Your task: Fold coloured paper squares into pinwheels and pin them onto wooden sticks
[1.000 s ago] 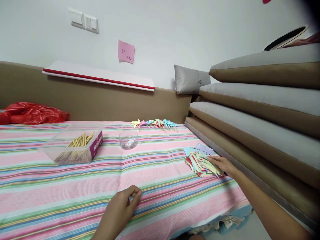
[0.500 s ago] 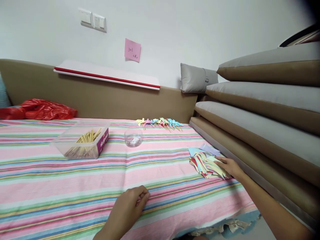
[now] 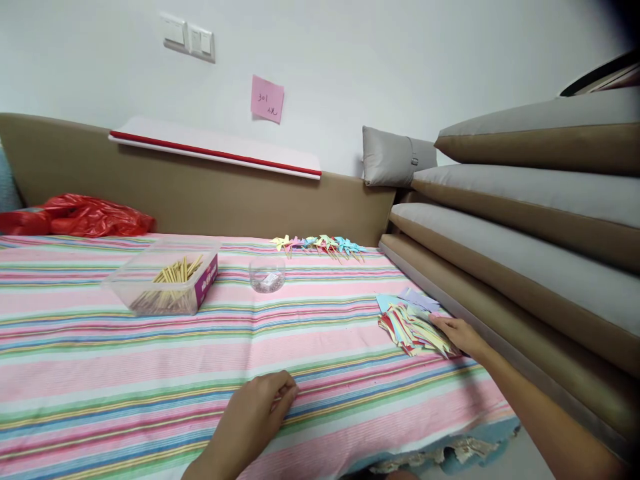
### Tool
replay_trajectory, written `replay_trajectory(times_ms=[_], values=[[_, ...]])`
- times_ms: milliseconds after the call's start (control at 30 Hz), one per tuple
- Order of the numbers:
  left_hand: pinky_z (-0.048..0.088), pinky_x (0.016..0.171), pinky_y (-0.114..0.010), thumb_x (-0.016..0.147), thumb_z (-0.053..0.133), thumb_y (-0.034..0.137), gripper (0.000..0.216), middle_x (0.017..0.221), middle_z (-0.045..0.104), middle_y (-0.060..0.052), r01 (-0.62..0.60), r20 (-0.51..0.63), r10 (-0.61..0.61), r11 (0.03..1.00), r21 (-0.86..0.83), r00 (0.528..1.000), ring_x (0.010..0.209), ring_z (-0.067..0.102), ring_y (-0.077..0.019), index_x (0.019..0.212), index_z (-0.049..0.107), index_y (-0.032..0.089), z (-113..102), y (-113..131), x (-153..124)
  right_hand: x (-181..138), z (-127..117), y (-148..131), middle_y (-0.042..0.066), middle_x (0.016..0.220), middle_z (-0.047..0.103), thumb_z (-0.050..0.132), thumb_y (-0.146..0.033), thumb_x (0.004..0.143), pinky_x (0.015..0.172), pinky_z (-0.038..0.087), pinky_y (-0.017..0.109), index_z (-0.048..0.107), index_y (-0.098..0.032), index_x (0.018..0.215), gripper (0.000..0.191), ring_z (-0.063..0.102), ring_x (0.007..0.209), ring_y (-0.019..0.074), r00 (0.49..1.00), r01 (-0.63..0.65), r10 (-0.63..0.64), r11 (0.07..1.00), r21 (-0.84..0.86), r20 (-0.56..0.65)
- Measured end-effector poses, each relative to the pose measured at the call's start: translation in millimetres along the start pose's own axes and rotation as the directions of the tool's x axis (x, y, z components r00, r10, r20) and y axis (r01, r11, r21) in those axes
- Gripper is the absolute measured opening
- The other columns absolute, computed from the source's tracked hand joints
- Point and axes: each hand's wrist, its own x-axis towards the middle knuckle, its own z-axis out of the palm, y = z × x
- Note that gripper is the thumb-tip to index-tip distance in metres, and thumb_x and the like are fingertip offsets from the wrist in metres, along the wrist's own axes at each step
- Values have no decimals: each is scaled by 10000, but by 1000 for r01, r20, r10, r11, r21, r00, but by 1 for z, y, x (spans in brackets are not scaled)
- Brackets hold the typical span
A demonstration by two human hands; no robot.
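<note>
My right hand (image 3: 459, 333) lies on the right edge of a fanned pile of coloured paper pieces (image 3: 413, 327), fingers stretched flat onto the top sheets. My left hand (image 3: 255, 415) rests on the pink striped cloth (image 3: 150, 353) near the front edge, fingers curled in with the tips pressed to the fabric; nothing shows in them. A clear plastic box of wooden sticks (image 3: 167, 281) stands at the left, and a small clear cup (image 3: 267, 274) beside it. A row of finished paper pinwheels (image 3: 320, 245) lies at the back.
A red plastic bag (image 3: 80, 216) lies at the far left against the brown padded backboard (image 3: 200, 193). Stacked grey and brown cushions (image 3: 525, 220) rise along the right side. A pink sticky note (image 3: 267, 99) and wall switches (image 3: 187, 39) are on the wall.
The view shifted slightly, so everything sits a little further right. My right hand stayed on the paper pile. My left hand kept its curled pose on the cloth.
</note>
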Motion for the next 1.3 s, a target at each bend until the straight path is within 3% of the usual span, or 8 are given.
replay_trajectory(times_ms=[267, 433, 633, 833, 1000, 1133, 1233, 1300], values=[[377, 663, -295, 1009, 441, 374, 305, 866, 763, -28, -9, -7, 9, 1000, -5, 1000, 785, 680, -222, 910, 696, 241, 1, -2, 0, 0, 2, -3, 78, 1245, 681, 624, -366, 996, 936, 573, 443, 672, -185, 1186, 266, 677, 1082, 235, 992, 67, -81, 987, -144, -94], [384, 680, -299, 1005, 439, 362, 299, 874, 767, -34, -19, -8, 19, 1000, -4, 1000, 803, 691, -234, 921, 700, 244, 0, 0, 0, -4, 0, -9, 68, 1196, 692, 634, -347, 992, 888, 586, 399, 676, -206, 1165, 227, 689, 1020, 208, 972, 71, -123, 967, -246, -200], [360, 662, -300, 1005, 427, 356, 303, 861, 758, -37, -38, 0, 38, 999, 17, 999, 793, 683, -234, 906, 690, 242, 0, 3, 2, -7, -36, -27, 63, 1138, 705, 616, -355, 1004, 851, 594, 391, 668, -191, 1177, 245, 698, 953, 193, 909, 51, -154, 963, -264, -386], [346, 664, -303, 1001, 423, 345, 302, 857, 746, -48, -82, 9, 82, 996, 25, 997, 795, 670, -239, 876, 670, 224, 0, 6, 6, -18, -67, -62, 60, 1121, 708, 605, -356, 1009, 842, 592, 383, 669, -187, 1161, 236, 694, 918, 180, 867, 89, -184, 972, -219, -463], [358, 677, -309, 989, 442, 314, 284, 860, 759, -60, -107, -5, 107, 994, 10, 994, 809, 681, -252, 869, 681, 216, 3, 8, 9, -31, -74, -92, 24, 957, 708, 631, -360, 993, 746, 583, 325, 690, -174, 1009, 196, 669, 784, 144, 876, 121, -157, 987, -109, -457], [389, 696, -323, 971, 473, 305, 260, 854, 763, -55, -113, -29, 111, 993, -43, 993, 816, 684, -256, 849, 688, 222, 6, 12, 10, -46, -72, -127, 14, 919, 687, 633, -382, 986, 706, 566, 310, 677, -163, 990, 224, 647, 748, 140, 845, 162, -91, 983, 89, -527], [439, 763, -334, 993, 462, 355, 263, 985, 776, -54, -104, -77, 96, 989, -106, 992, 885, 693, -246, 954, 693, 238, 4, 16, 12, -60, -56, -171, 13, 910, 680, 620, -437, 980, 700, 555, 314, 667, -168, 1041, 280, 636, 732, 146, 832, 277, -75, 915, 294, -549], [472, 798, -343, 1017, 427, 446, 331, 1120, 756, -76, -76, -133, 51, 979, -188, 990, 946, 691, -244, 1112, 668, 239, 0, 18, 15, -72, -35, -209, 22, 926, 700, 607, -505, 960, 700, 560, 316, 661, -192, 1052, 331, 642, 730, 155, 859, 357, -94, 814, 458, -503]])
